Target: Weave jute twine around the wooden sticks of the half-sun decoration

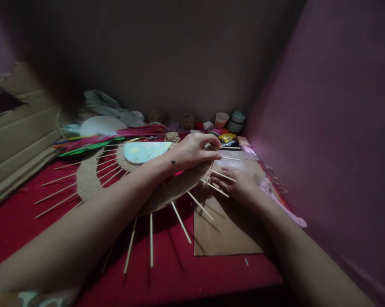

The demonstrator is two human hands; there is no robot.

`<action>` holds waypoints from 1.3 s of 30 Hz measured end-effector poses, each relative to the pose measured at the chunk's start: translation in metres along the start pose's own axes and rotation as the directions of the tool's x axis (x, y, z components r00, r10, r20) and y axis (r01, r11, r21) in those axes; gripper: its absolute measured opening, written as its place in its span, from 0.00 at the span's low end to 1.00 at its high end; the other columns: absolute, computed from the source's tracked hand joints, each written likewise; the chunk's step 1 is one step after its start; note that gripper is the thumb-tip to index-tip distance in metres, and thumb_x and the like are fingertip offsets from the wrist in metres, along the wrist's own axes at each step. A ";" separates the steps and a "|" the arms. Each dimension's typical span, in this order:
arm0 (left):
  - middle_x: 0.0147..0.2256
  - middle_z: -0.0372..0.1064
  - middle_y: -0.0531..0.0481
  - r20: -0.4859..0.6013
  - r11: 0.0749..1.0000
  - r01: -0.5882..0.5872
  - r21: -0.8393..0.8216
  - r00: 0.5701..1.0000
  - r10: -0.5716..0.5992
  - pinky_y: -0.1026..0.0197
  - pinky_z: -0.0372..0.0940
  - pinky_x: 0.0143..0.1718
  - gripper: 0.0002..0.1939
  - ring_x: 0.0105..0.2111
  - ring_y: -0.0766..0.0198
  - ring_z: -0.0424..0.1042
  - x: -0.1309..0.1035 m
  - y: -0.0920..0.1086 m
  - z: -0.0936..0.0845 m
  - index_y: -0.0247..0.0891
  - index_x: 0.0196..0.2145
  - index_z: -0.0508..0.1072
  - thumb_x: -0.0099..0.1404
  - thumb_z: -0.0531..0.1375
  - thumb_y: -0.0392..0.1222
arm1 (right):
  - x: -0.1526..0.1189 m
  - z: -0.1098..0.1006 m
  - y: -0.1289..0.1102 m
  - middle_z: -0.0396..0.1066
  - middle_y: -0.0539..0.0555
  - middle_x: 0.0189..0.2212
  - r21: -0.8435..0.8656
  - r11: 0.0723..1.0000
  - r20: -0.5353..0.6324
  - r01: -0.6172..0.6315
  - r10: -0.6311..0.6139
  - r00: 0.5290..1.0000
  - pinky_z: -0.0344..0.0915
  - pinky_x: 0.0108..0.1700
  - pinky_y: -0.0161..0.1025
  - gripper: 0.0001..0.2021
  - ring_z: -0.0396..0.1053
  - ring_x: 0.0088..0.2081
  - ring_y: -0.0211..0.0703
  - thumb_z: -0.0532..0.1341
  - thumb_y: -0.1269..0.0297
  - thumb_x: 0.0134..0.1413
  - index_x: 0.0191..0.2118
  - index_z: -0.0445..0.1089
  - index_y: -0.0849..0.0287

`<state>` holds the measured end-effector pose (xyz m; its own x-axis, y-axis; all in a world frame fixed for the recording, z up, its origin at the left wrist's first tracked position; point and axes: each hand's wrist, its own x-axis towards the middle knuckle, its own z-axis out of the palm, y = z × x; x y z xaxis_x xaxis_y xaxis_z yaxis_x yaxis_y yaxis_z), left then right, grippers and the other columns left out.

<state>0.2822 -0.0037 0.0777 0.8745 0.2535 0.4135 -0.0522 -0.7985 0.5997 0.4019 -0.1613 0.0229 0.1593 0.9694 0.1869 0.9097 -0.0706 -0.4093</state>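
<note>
A half-round piece woven of jute twine over thin wooden sticks (181, 221) lies across the middle, its sticks fanning outward past a broad woven band (89, 175). My left hand (197, 150) reaches over it and grips the right end of the band, thumb and fingers around the edge. Just below, my right hand (235, 181) is closed beside the stick ends at the underside of that edge; what its fingertips hold is hidden. A pale blue-green, yellow-patterned half-disc (147, 152) sits at the inner arc, partly behind my left forearm.
Under my right hand lies a cardboard sheet (224, 238) on the red cloth (169, 281). Twine balls (188, 122), a small cup (222, 119) and a lidded jar (237, 121) line the back. Coloured strips (93, 145) lie left, a pink-handled tool (291, 215) right. Walls enclose the workspace.
</note>
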 end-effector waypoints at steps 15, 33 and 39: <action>0.38 0.72 0.49 0.198 0.997 0.008 0.082 0.980 -0.024 0.62 0.60 0.40 0.16 0.39 0.61 0.69 -0.013 0.015 0.011 0.37 0.44 0.73 0.60 0.62 0.46 | 0.009 -0.019 -0.003 0.74 0.55 0.27 0.547 0.802 -0.068 -0.240 0.328 0.942 0.67 0.33 0.39 0.14 0.71 0.30 0.44 0.67 0.55 0.42 0.31 0.76 0.61; 0.33 0.72 0.49 0.148 0.993 0.035 0.116 0.988 -0.053 0.63 0.58 0.33 0.16 0.33 0.63 0.68 -0.007 0.015 0.005 0.35 0.42 0.75 0.59 0.62 0.46 | 0.007 -0.019 -0.001 0.76 0.53 0.30 0.501 0.822 -0.044 -0.270 0.337 0.941 0.68 0.37 0.39 0.07 0.72 0.33 0.43 0.65 0.66 0.43 0.31 0.77 0.60; 0.33 0.72 0.48 0.152 0.996 0.028 0.087 0.987 -0.041 0.63 0.59 0.33 0.16 0.34 0.63 0.68 -0.006 0.013 0.005 0.35 0.41 0.76 0.58 0.62 0.47 | 0.006 -0.019 -0.001 0.76 0.53 0.30 0.514 0.805 -0.024 -0.297 0.359 0.933 0.68 0.37 0.39 0.10 0.72 0.33 0.43 0.64 0.66 0.41 0.33 0.77 0.62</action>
<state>0.2784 -0.0190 0.0794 0.9392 0.1999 0.2792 0.0144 -0.8353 0.5496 0.4098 -0.1597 0.0417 0.4842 0.8736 0.0486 0.4876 -0.2233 -0.8441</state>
